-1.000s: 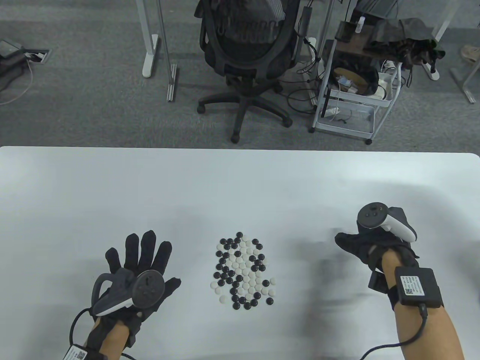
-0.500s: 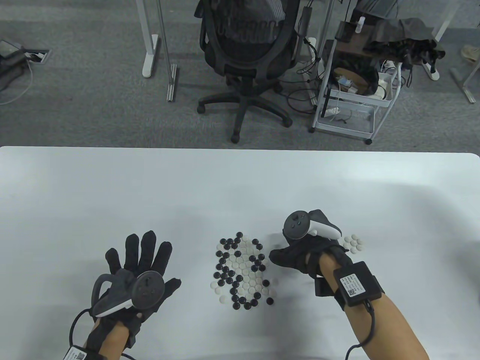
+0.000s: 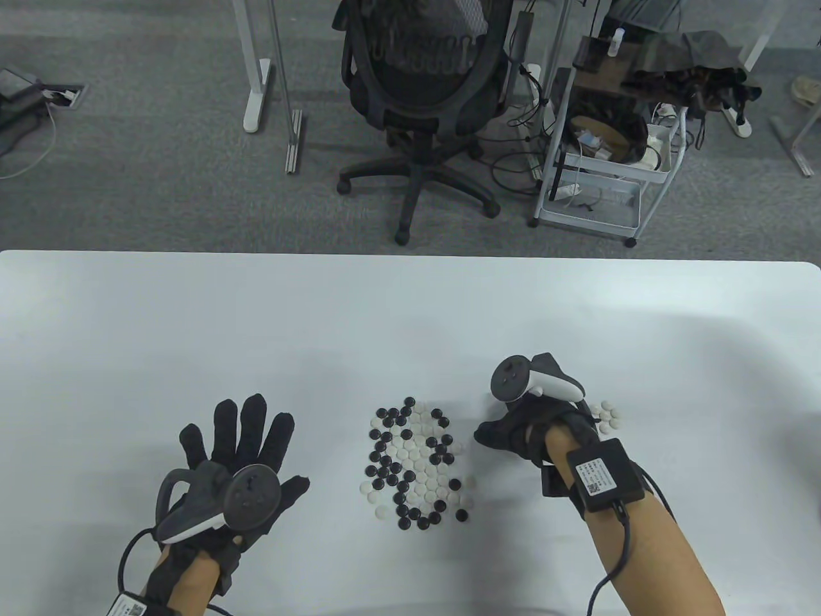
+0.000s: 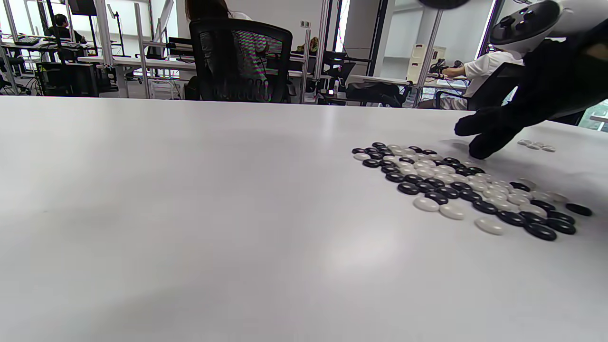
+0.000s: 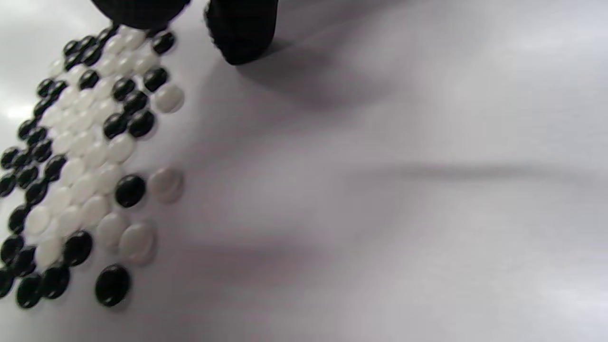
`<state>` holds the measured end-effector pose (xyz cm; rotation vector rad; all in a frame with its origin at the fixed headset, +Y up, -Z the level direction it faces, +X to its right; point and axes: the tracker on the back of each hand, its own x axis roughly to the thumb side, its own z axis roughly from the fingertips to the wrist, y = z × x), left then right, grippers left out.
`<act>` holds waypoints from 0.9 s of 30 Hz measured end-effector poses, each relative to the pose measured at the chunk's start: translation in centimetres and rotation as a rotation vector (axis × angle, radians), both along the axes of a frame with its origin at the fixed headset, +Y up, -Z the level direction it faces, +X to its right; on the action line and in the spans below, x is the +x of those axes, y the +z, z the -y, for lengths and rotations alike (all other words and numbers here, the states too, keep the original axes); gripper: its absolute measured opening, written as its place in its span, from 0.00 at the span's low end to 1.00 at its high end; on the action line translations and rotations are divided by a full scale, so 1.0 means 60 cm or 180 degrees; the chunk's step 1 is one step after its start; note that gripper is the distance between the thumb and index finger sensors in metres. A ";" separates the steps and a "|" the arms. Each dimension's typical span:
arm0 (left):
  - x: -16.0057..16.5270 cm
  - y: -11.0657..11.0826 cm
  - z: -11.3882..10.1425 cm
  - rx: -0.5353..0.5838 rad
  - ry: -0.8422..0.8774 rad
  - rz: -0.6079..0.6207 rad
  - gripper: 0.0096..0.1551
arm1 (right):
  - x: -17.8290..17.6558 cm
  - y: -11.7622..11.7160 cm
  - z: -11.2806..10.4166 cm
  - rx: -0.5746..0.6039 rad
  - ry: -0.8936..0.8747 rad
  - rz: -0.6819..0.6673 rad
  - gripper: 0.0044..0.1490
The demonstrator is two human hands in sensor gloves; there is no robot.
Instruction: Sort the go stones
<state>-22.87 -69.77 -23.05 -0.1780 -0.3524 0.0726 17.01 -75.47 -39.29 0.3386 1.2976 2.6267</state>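
Observation:
A mixed pile of black and white Go stones [image 3: 415, 463] lies on the white table [image 3: 410, 308] near its front; it also shows in the left wrist view [image 4: 456, 185] and the right wrist view [image 5: 80, 156]. A small group of white stones [image 3: 606, 415] lies to the right, partly behind my right hand. My right hand [image 3: 497, 438] is curled at the pile's right edge, one fingertip [image 5: 242, 33] on the table, nothing seen between the fingers. My left hand [image 3: 256, 443] rests flat with spread fingers, left of the pile and empty.
An office chair [image 3: 423, 83] and a white wire cart [image 3: 609, 141] stand on the floor beyond the table's far edge. The table's bare surface stretches behind and to both sides of the stones.
My right hand swept left from the white group to the pile's right edge, uncovering the white stones, then shifted slightly. My left hand has not moved.

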 end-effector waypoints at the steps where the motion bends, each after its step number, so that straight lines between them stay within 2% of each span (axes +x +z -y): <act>1: 0.000 0.000 0.000 -0.0003 -0.0003 0.0001 0.47 | 0.001 0.002 -0.001 0.0032 -0.0023 -0.0031 0.39; 9: 0.002 -0.003 0.006 -0.0063 -0.0040 -0.0012 0.47 | -0.067 0.039 0.001 -0.0006 -0.0479 -0.0532 0.38; 13: 0.002 -0.002 0.006 -0.0056 -0.0038 -0.0012 0.47 | -0.067 0.033 0.009 -0.0037 -0.0207 -0.0524 0.38; 17: -0.001 -0.002 0.004 -0.0043 -0.0005 -0.0018 0.47 | -0.020 -0.002 0.001 0.0003 -0.0049 -0.0121 0.39; 21: -0.002 -0.005 0.007 -0.0077 -0.0013 -0.0028 0.47 | 0.065 -0.050 -0.007 0.0015 0.0255 0.0583 0.40; 24: -0.001 -0.004 0.007 -0.0081 -0.0015 -0.0021 0.47 | 0.115 -0.066 -0.006 0.0023 0.0326 0.0953 0.40; 27: -0.001 -0.005 0.007 -0.0065 -0.0012 -0.0018 0.47 | 0.144 -0.072 -0.006 0.0060 0.0367 0.1130 0.41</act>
